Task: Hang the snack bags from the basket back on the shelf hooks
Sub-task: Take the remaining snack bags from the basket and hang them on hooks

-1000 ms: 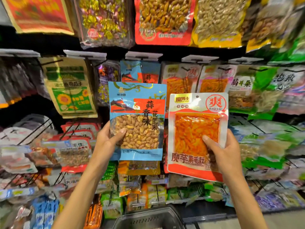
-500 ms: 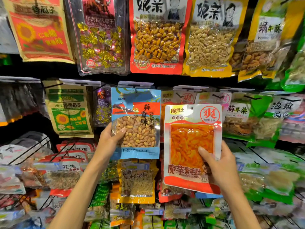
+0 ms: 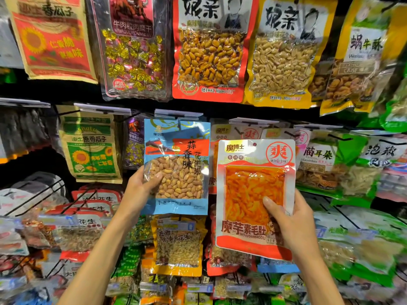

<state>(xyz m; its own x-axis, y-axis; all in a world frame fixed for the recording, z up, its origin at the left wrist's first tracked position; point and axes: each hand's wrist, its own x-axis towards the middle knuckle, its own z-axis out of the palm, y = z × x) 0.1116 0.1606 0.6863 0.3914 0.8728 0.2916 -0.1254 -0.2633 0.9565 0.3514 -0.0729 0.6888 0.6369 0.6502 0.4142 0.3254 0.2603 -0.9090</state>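
Blue peanut bag, upright, gripped by left hand.

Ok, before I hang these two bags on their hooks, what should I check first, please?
1. Left hand grips the blue peanut bag: ok.
2. Right hand grips the orange konjac bag: ok.
3. Matching orange bags hang behind it: ok.
4. Orange konjac bag's top level with the hook label: not ok, it sits lower.
5. Blue peanut bag's hang hole threaded: cannot tell, not visible.
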